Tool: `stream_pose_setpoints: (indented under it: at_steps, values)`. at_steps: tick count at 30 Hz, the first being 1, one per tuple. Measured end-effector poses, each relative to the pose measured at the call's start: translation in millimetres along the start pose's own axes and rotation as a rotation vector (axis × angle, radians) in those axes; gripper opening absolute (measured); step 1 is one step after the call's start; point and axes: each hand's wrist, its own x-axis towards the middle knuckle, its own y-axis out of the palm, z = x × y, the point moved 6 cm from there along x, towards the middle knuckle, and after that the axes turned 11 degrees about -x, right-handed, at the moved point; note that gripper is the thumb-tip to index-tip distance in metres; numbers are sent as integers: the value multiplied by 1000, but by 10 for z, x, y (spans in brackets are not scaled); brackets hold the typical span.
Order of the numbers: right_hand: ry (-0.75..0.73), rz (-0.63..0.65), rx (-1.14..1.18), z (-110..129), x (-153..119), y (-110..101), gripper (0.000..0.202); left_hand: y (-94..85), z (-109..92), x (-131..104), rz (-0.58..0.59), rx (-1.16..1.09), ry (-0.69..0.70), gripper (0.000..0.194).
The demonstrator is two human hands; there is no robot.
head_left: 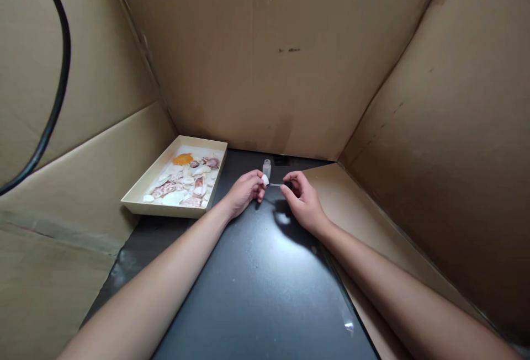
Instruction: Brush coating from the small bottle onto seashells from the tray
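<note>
white shell (265, 180), black cap (289, 185), red-mottled shell (164, 189), cream tray (161, 209)

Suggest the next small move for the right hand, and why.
Probably draw the thin stick lightly across the small white piece: the right hand grips the stick's black cap, pointing it at the piece, which the left hand pinches; contact itself is unclear. The little bottle stands open just behind.

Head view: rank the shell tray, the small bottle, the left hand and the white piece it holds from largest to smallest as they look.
1. Tray
2. Left hand
3. Bottle
4. White piece, judging by its visible part
</note>
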Motion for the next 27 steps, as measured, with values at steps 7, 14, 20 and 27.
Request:
stream_pose_setpoints:
  at_steps: [7, 14, 20, 27]
  values:
    - [-44, 38, 39, 55, -15, 24, 15, 5, -8, -2, -17, 5, 11, 9]
    - [-47, -28, 23, 50, -7, -25, 14, 13, -13, -13, -26, 8, 4, 8]
    - [38, -15, 29, -15, -2, -7, 19, 15, -8, -13, -20, 17, -6, 8]
    - [9, -58, -32, -4, 4, -32, 16, 23, -15, -14, -10, 24, 8, 7]
